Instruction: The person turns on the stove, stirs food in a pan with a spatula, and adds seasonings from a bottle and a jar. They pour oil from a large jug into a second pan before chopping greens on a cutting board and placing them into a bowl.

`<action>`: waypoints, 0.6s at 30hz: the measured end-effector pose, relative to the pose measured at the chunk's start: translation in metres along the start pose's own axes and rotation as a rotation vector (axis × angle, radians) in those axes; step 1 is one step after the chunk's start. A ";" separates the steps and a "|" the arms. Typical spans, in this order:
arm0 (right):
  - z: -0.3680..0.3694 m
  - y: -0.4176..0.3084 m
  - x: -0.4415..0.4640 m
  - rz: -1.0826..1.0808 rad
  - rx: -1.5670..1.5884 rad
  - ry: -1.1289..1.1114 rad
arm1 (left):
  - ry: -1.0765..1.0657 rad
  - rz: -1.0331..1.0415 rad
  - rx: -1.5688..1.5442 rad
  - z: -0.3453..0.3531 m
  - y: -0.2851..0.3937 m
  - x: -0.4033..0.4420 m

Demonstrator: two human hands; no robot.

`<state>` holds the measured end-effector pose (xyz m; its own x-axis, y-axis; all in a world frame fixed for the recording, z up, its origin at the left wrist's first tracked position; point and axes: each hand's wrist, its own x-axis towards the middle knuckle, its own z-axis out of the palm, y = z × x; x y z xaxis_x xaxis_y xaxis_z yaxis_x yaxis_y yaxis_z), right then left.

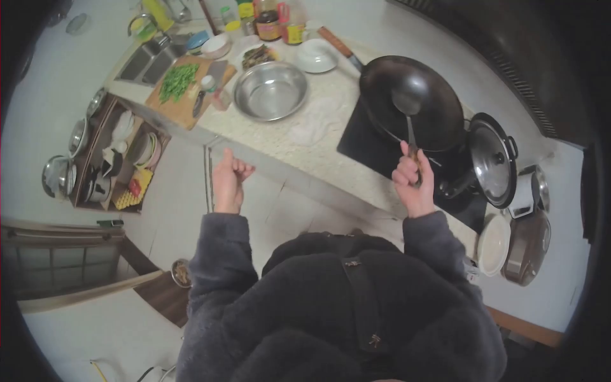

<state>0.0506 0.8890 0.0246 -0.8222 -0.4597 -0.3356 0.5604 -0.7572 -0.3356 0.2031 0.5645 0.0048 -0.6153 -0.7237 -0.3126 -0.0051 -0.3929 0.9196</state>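
In the head view my right hand (pixel 414 181) is closed around the handle of a metal ladle (pixel 410 124). Its rounded head lies inside a dark wok (pixel 442 95), which sits tilted over the black cooktop (pixel 359 137). My left hand (pixel 230 181) hovers in front of the counter edge, fingers curled in, with nothing visible in them. Beyond it on the counter stands a wide steel basin (pixel 270 92). Chopped greens (pixel 179 83) rest on a wooden cutting board (pixel 184 114), beside a small jar with a white lid (pixel 210 84).
A glass pot lid (pixel 493 159) leans right of the wok. A white cloth (pixel 316 121) lies by the cooktop. White plates (pixel 316 56), sauce bottles (pixel 267 25) and a sink (pixel 149 60) line the back. A shelf of dishes (pixel 105 159) stands left; a white bowl (pixel 494 245) sits right.
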 end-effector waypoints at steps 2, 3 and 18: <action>0.001 0.011 0.023 -0.008 0.036 0.085 | 0.013 -0.110 -0.104 -0.005 0.001 0.006; 0.000 0.012 0.030 -0.026 0.040 0.115 | 0.002 -0.149 -0.133 -0.003 -0.001 0.009; -0.037 0.066 0.096 0.131 -0.171 0.203 | -0.263 -0.396 -0.239 0.049 0.017 0.093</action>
<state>0.0126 0.8122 -0.0626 -0.7147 -0.4328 -0.5494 0.6831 -0.6008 -0.4153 0.1074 0.5179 0.0033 -0.7800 -0.3389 -0.5260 -0.1160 -0.7477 0.6538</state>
